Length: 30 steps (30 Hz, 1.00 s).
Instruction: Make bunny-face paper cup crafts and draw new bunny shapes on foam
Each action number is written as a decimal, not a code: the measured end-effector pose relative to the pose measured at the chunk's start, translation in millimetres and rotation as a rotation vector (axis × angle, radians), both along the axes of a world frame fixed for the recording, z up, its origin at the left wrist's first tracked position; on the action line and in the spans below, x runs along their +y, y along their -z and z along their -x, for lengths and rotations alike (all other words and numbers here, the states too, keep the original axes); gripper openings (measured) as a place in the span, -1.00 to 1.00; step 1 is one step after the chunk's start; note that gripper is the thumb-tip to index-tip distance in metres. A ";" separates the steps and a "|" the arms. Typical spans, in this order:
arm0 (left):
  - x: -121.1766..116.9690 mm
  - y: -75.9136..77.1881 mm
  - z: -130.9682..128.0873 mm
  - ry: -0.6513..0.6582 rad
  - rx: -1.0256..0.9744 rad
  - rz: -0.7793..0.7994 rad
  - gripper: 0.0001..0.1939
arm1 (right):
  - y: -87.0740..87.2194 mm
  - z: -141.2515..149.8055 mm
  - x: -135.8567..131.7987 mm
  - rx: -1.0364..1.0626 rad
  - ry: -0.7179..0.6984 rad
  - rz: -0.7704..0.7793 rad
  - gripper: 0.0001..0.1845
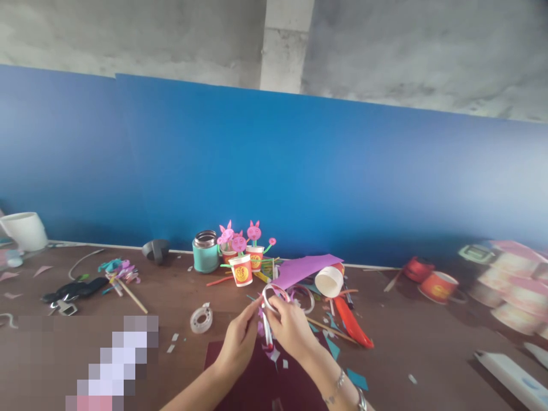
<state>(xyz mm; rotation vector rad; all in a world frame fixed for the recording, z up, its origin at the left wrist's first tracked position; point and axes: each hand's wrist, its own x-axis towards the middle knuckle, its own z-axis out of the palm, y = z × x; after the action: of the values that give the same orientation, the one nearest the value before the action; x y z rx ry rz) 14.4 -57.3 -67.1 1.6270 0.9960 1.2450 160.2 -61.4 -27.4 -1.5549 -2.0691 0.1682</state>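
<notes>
My right hand (291,328) is closed on a white ring-shaped thing (275,288), whose exact kind I cannot make out. A slim white piece with a red end (268,334) hangs below the fingers. Close beside it, my left hand (240,337) has its thumb and fingers pressed together; what they pinch is too small to name. Both hands are over a dark maroon sheet (240,388) with paper scraps on it. Just beyond them lie a purple paper sheet (302,269) and a tipped paper cup (329,282). A clear tape roll (196,326) rests to the left.
Behind stand paper cups (242,277) with pink animal-face figures and a teal jar (206,258). Red balloon-like material (353,323) and blue scraps (357,379) lie right. Farther right are a red mug (439,287) and stacked cups (520,285). A blue partition (274,171) rises behind.
</notes>
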 end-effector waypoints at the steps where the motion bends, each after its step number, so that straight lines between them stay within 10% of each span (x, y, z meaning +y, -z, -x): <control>1: 0.2 2.0 0.5 0.000 0.027 -0.013 -0.60 | 0.6 0.1 0.1 0.001 0.000 0.003 -0.82; 13: 0.4 6.9 2.6 -0.029 0.159 -0.179 -0.64 | 0.5 0.0 -0.7 0.006 -0.024 0.019 -0.78; 30: 13.4 13.8 1.8 -0.097 -0.070 0.048 -0.82 | 6.2 6.8 -3.0 -0.024 -0.157 -0.006 -0.76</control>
<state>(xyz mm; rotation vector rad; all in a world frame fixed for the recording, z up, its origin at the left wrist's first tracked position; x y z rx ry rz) 12.6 -44.0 -80.9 1.5037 1.0638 1.3241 153.4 -64.4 -33.5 -1.3971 -2.2082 0.2013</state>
